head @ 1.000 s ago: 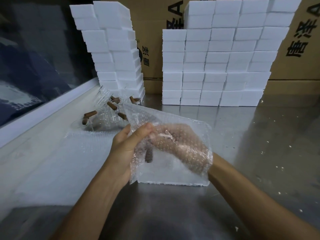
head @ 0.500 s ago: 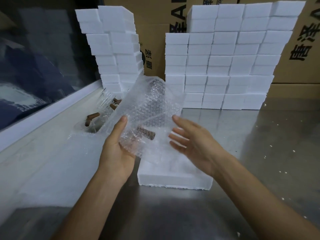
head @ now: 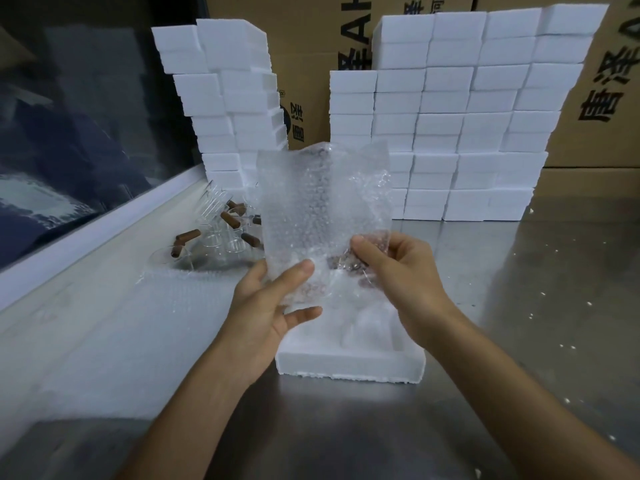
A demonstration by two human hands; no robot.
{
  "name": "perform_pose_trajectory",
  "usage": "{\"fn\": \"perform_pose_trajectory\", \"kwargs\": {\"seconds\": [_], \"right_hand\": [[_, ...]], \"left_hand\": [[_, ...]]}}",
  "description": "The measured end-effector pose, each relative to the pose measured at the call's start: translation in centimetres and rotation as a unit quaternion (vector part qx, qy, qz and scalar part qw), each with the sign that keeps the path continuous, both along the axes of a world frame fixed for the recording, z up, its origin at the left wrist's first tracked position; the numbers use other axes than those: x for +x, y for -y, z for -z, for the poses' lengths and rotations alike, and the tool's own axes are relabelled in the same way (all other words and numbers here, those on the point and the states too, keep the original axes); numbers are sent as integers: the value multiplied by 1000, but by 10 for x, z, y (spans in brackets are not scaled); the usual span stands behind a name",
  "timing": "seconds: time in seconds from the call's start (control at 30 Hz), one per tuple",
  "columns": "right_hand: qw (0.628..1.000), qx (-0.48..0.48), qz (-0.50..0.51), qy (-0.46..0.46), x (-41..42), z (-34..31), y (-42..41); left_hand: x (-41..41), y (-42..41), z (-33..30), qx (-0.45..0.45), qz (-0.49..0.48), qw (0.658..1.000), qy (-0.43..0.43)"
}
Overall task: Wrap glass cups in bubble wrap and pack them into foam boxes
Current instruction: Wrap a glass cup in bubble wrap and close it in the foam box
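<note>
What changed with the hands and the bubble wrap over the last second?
The right hand, inside the bubble wrap bag a second ago, came out, hung open beside it, and now pinches its lower right edge. The left hand kept its grip and raised the bag upright above the open foam box. The cup's brown handle still shows low in the bag. Box, loose glass cups and foam stacks stayed put.

Beyond the bubble wrap (head: 322, 216) that I hold up, the cardboard boxes (head: 599, 109) behind the foam stacks bear large black print: the characters 唐泽 up to my right, cut-off Latin letters, one an "A", straight above my grip.
</note>
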State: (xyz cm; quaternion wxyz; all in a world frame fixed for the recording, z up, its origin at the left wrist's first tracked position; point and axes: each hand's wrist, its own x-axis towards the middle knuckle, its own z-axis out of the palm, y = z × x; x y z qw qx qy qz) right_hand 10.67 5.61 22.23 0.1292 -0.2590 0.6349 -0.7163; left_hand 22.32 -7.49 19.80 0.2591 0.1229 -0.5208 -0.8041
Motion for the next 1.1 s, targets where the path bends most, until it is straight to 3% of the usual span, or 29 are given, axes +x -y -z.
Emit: {"fn": "perform_pose_trajectory", "kwargs": {"seconds": [0.27,0.43,0.63,0.83,1.1], "right_hand": [[996,-8,26,-84,-5,2,-5],[964,39,29,-260,-11,6,-9],[977,114,-59,-172,-9,7,-9],[957,157,-60,-235,-10,10,-8],[952,132,-98,-257,-4,10,-7]], "left_hand": [[-1,-1,-1,7,2,1000,-4],[3,-1,-3,-8,13,1000,0],[6,-5,-4,-38,83,996,-24],[6,-5,-4,-30,98,994,-43],[7,-5,-4,-35,83,994,-57]]}}
